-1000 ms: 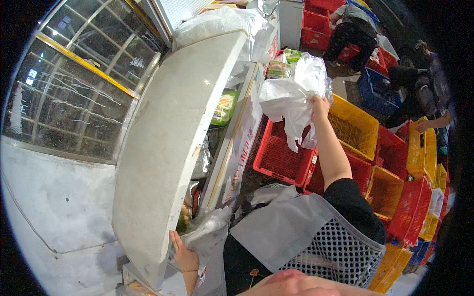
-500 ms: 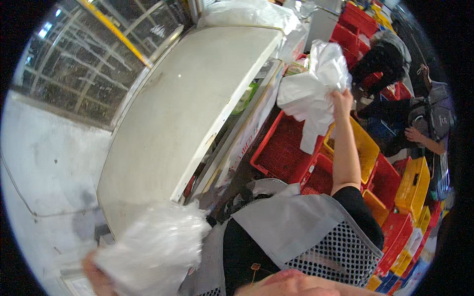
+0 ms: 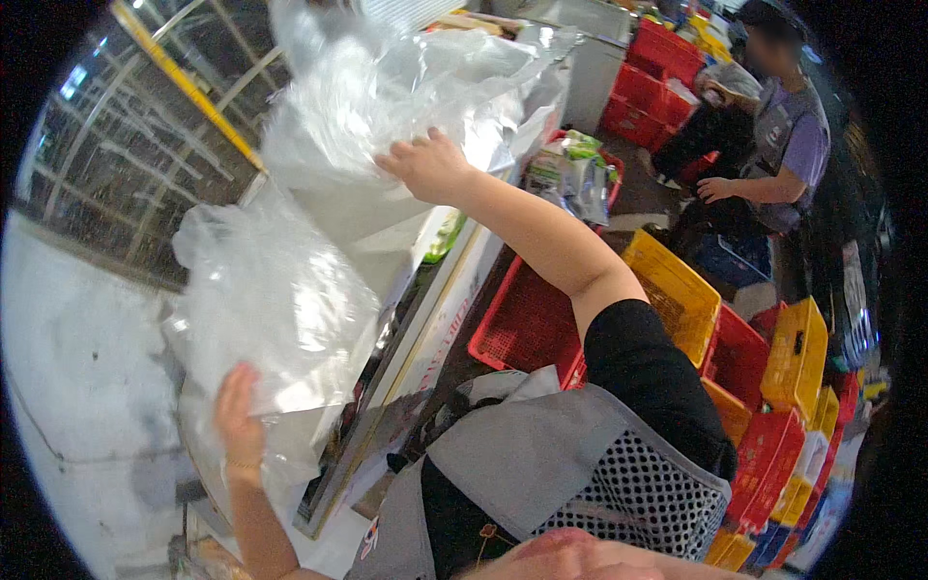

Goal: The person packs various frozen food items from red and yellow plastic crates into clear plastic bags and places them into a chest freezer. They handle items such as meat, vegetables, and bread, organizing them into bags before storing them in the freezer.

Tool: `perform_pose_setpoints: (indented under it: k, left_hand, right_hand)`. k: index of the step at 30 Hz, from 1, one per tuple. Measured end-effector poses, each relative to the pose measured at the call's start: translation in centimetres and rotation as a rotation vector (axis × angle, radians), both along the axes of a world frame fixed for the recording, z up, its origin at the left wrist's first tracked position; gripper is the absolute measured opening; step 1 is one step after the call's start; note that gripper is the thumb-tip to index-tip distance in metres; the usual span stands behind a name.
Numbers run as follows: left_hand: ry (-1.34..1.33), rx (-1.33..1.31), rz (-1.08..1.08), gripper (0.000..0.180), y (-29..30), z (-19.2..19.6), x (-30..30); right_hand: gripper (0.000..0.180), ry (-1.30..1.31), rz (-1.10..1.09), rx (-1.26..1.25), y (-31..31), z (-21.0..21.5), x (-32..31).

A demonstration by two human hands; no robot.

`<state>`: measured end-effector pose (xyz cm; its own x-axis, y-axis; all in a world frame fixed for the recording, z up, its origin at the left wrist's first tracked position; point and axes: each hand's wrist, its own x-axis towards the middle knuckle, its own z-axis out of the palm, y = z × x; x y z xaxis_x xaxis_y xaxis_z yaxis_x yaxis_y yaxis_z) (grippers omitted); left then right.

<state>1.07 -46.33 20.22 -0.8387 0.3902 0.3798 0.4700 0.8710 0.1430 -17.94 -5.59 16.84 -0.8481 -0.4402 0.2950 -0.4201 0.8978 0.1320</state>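
My left hand lies against a clear plastic bag on the near part of the white tabletop, its fingers stretched out and slightly blurred. My right hand reaches over the tabletop, fingers spread on a large heap of crumpled clear plastic at the far end. Neither hand visibly grips the film. Most of the tabletop is hidden beneath the two pieces of plastic.
Below the table edge, a shelf holds a green package. Red crates and yellow crates stand to the right. Beyond them are a standing co-worker and another crouching person. A window is at the left.
My right hand has swung left from above the crates to the far tabletop; the white bags it held are no longer in it. The left hand's plastic has moved up onto the table.
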Motion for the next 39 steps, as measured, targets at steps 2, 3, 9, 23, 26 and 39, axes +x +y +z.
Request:
perform_pose_setpoints:
  k: [2, 3, 9, 23, 26, 39]
  left_hand:
    - [-0.286, 0.147, 0.059, 0.037, -0.4, -4.8, 1.1]
    - [-0.295, -0.013, -0.029, 0.039, -0.8, -6.3, 1.5]
    - [-0.255, -0.022, 0.116, 0.046, -1.5, -9.2, 3.9]
    - [-0.244, -0.251, 0.217, 0.075, 4.7, -4.8, 4.5]
    - [-0.372, -0.289, 0.258, 0.08, 6.1, -5.8, 4.6]
    - [-0.064, -0.083, 0.179, 0.045, 5.6, -7.9, 5.6]
  right_hand:
    - [0.047, -0.212, 0.044, 0.132, -1.9, -1.9, -0.7]
    - [0.05, -0.426, -0.029, 0.111, -2.4, -2.7, -1.0]
    - [0.053, -0.341, -0.006, 0.103, -2.1, -4.2, -1.5]
    - [0.028, 0.042, -0.232, 0.006, 1.9, -3.4, -8.9]
    - [0.025, 0.188, -0.344, -0.026, 3.3, -2.6, -12.4]
    - [0.081, -0.318, -0.234, 0.507, 1.2, 0.5, -15.1]
